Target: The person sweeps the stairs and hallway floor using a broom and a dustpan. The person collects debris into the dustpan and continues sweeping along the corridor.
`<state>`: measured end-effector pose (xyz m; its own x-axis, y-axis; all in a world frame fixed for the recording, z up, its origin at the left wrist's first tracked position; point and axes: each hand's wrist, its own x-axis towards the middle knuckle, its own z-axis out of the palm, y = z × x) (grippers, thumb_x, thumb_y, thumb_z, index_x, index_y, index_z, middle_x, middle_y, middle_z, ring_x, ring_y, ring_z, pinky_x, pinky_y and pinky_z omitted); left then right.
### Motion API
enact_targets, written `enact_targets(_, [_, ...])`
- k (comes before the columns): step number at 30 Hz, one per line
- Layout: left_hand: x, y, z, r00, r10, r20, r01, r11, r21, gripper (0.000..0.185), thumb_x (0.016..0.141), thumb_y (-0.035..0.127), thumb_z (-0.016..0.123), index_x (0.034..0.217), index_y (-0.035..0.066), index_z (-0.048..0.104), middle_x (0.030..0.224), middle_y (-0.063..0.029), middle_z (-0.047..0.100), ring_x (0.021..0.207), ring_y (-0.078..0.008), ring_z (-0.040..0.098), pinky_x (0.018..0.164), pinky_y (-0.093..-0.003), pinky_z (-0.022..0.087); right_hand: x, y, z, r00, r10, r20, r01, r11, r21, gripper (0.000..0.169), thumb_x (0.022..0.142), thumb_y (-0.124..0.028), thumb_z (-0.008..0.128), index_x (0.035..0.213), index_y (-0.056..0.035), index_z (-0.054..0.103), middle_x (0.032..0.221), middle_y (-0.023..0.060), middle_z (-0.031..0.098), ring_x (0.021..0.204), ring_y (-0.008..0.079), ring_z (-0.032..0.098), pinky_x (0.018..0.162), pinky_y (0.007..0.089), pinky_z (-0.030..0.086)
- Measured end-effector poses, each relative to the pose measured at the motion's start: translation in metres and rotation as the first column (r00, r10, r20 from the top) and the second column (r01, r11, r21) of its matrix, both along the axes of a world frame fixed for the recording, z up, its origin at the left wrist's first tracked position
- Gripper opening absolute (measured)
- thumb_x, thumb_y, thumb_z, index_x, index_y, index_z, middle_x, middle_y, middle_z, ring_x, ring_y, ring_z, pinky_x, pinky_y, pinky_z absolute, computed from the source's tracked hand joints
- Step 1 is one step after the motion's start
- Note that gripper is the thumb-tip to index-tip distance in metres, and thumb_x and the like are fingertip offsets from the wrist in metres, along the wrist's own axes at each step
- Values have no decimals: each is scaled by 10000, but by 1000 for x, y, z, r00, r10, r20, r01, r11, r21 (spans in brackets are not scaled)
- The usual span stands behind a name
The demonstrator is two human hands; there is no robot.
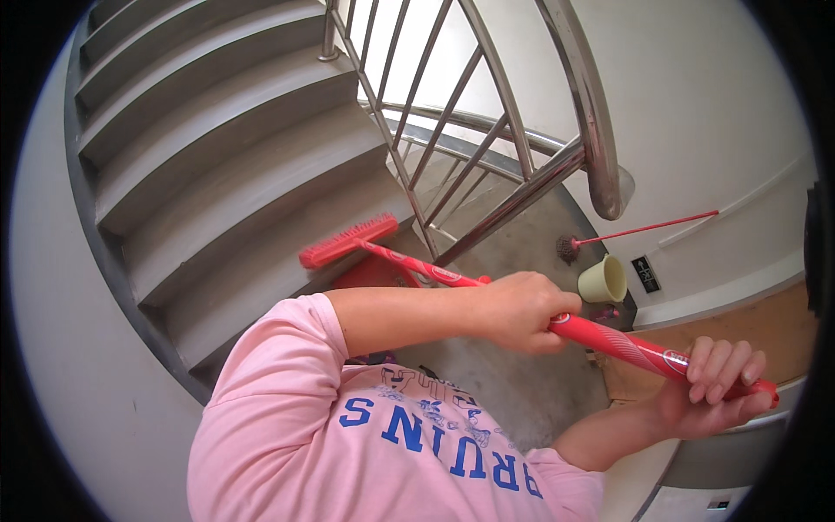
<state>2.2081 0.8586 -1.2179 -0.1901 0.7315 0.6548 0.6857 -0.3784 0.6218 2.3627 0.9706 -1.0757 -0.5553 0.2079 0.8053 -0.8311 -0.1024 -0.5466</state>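
Observation:
A red push broom slants across the view, its bristled head (349,241) over a lower step of the grey staircase (261,215). Whether the bristles touch the step is unclear. My left hand (531,313) is closed around the middle of the broom's red handle (620,346). Near the handle's upper end, my right hand (721,382) wraps it loosely, fingers over the top and palm beneath. Behind the broom head and my left forearm, a red dustpan-like object (375,273) shows in part.
A metal stair railing (515,212) rises beside the steps, ending in a thick curved handrail (600,156). A pale yellow bucket (601,279) and a red-handled mop or brush (642,227) stand by the white wall. A dark sign (646,274) is mounted low there.

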Motion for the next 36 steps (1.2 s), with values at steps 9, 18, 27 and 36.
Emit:
enact_targets(9, [-90,-5,-67,938,255,-235,-300,937,-181,221,630,208,653,654,51,500,665,-115,523,654,-335,541,573,-423,418,-55,-21,-104,923,-334,190,313,941,130,426,895,-485,374,819,-77,469,646,55,497,646,201,531,779,437,448])
enact_targets(18, [-59,-9,-57,999,50,-15,-50,853,-519,198,697,209,635,738,45,530,699,-122,568,685,-317,558,604,-405,419,-22,-21,-102,875,-435,212,371,885,282,468,873,-484,434,859,-19,478,600,70,507,577,212,555,697,426,491])
enact_targets(27, [13,19,-16,988,135,75,-88,891,-445,192,700,195,623,780,52,524,657,-118,567,645,-312,562,568,-405,411,6,46,-49,1000,-28,6,26,960,280,406,903,-412,408,902,-11,470,573,54,485,504,170,501,578,344,481])
enact_targets(36, [81,50,-3,867,498,-27,-498,862,-90,304,716,328,655,741,70,496,660,-69,531,574,-265,552,474,-354,417,-20,133,-5,814,580,-30,-580,811,-81,265,820,-245,586,707,-42,458,487,38,418,411,126,424,426,258,433])
